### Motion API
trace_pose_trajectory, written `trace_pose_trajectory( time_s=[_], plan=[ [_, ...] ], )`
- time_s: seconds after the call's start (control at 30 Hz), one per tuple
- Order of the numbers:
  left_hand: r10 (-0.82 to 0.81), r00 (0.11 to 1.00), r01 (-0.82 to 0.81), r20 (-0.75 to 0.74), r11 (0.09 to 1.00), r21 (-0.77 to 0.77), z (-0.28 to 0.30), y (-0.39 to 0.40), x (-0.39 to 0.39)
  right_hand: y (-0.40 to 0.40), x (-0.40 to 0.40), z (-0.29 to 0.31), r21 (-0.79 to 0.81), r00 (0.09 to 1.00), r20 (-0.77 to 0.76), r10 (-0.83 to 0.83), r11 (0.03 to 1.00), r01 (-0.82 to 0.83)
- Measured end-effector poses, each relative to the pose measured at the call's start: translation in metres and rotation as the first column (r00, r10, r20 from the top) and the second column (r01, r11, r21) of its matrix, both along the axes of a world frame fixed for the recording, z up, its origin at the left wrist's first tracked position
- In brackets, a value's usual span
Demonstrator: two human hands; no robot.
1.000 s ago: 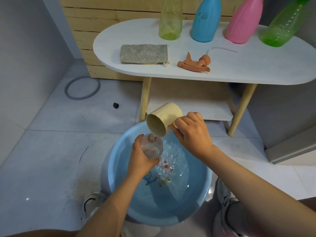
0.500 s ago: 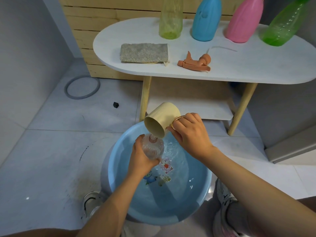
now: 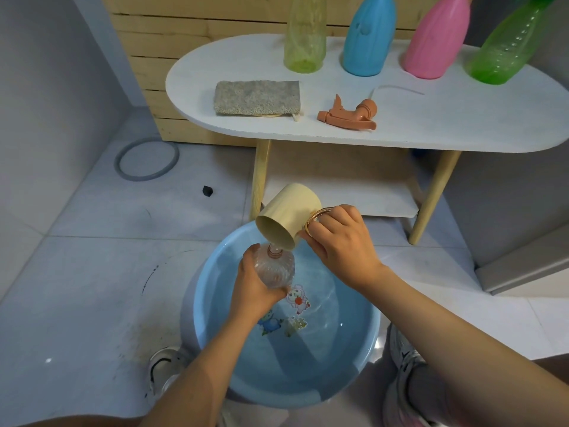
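My left hand [image 3: 254,288] grips a clear ribbed bottle [image 3: 275,268] with an orange neck, held upright over a blue basin [image 3: 354,359] of water. My right hand [image 3: 341,245] holds a cream cup [image 3: 288,218] by its gold ring handle. The cup is tipped steeply, its rim right at the bottle's mouth, and water runs into the bottle. Cartoon stickers show through the water on the basin's bottom.
A white oval table [image 3: 462,118] stands behind the basin with a grey cloth [image 3: 257,97], an orange spray head [image 3: 348,114] and yellow [image 3: 304,35], blue [image 3: 368,38], pink [image 3: 434,41] and green [image 3: 508,47] bottles. A grey ring [image 3: 147,160] lies on the tiled floor. My shoes flank the basin.
The cup has tipped further over the bottle's mouth and shifted slightly left. The ripples in the basin have calmed. My left hand keeps the bottle in nearly the same place.
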State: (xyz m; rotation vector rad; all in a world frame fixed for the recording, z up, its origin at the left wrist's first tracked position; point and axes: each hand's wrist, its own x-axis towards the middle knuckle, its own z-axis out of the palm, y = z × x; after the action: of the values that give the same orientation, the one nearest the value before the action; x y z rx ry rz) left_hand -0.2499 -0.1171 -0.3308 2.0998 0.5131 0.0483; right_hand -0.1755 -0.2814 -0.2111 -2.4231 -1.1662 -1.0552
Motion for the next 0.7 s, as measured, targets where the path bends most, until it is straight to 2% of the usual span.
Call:
trace_pose_trajectory(
  time_s=[0.5,0.6,0.7],
  plan=[
    [0.023,1.000,-0.022,0.013,0.998,-0.051,0.0027,-0.0008,-0.0010,-0.0046,0.0016,0.0019,-0.024,0.998,-0.047,-0.050,0.999,0.049],
    [0.030,0.999,-0.028,0.026,0.997,-0.074,0.0043,-0.0007,-0.0016,-0.0052,0.0016,-0.0007,-0.021,0.992,-0.107,-0.063,0.998,0.061],
    [0.038,0.999,-0.035,0.035,0.996,-0.085,0.0051,-0.0006,-0.0022,-0.0061,0.0017,-0.0069,0.007,0.963,-0.245,-0.115,0.993,0.121]
  ],
)
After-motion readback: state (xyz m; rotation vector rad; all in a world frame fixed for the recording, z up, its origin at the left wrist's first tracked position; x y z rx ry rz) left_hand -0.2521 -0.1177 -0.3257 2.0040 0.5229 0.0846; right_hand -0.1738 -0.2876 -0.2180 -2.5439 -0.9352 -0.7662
